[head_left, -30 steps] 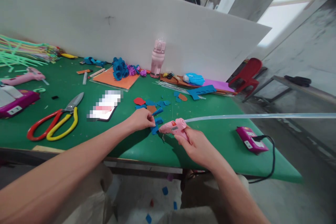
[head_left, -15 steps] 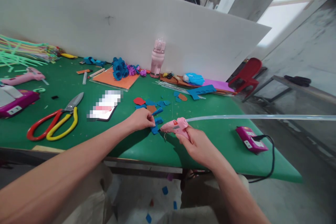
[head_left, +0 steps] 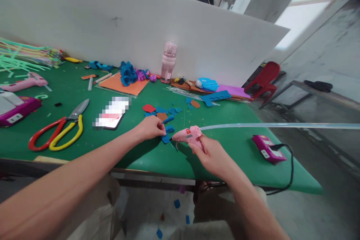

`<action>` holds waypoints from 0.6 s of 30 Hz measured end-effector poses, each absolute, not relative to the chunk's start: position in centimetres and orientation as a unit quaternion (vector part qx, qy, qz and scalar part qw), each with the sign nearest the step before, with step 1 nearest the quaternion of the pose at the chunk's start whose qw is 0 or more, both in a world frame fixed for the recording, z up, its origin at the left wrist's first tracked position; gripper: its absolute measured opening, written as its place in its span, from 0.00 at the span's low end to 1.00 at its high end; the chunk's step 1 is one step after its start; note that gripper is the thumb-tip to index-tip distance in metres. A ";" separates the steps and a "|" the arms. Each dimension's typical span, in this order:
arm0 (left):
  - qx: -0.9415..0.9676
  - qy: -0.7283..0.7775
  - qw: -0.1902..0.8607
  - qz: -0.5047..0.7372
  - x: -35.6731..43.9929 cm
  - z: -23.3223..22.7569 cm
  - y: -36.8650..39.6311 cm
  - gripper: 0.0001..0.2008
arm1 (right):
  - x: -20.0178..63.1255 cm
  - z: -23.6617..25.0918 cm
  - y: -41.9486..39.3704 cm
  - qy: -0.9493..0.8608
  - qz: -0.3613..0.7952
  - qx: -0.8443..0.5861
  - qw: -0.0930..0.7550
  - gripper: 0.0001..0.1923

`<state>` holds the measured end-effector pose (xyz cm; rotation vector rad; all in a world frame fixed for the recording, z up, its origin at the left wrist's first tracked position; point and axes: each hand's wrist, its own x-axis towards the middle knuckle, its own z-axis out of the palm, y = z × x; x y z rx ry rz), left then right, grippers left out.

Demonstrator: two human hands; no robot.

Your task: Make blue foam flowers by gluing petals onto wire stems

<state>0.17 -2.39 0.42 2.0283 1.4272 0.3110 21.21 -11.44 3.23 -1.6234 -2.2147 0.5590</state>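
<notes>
Pinching a small blue foam piece (head_left: 165,138) against the green table (head_left: 157,157), the left hand (head_left: 150,128) has its fingertips closed on the piece's near edge. The piece lies near the front edge of the table, with the nozzle of a pink glue gun (head_left: 188,135) right at it. The right hand (head_left: 211,153) is wrapped around the gun's grip, and a long clear glue stick (head_left: 278,125) juts out of the gun's back toward the right. Just behind the left hand sit more foam scraps (head_left: 161,111) in blue, red and brown. Farther left lie a phone (head_left: 111,117) and big scissors (head_left: 57,131) with red and yellow handles. A purple box (head_left: 268,149) with a black cord rests near the table's right corner. A pink bottle (head_left: 168,62) stands at the back against a white board (head_left: 140,18).
</notes>
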 end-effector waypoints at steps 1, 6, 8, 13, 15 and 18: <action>0.770 0.542 0.317 0.119 0.2 0.4 -2.4 0.08 | 21.2 3.2 -11.4 -0.779 0.197 -0.571 0.171 0.12; 0.769 0.539 0.322 0.121 0.1 0.3 -2.4 0.08 | 21.6 3.2 -11.3 -0.757 0.236 -0.579 0.192 0.13; 0.768 0.534 0.329 0.127 0.0 0.1 -2.3 0.08 | 22.1 3.4 -11.2 -0.723 0.312 -0.583 0.201 0.15; 0.742 0.517 0.394 0.164 -0.2 -0.1 -2.1 0.06 | 23.9 3.7 -10.7 -0.611 0.501 -0.545 0.279 0.20; 0.718 0.513 0.433 0.185 -0.3 0.2 -2.2 0.05 | 24.8 3.4 -10.2 -0.574 0.527 -0.541 0.317 0.18; 0.671 0.520 0.495 0.188 -0.5 0.9 -2.5 0.06 | 26.1 2.6 -9.4 -0.535 0.534 -0.548 0.359 0.18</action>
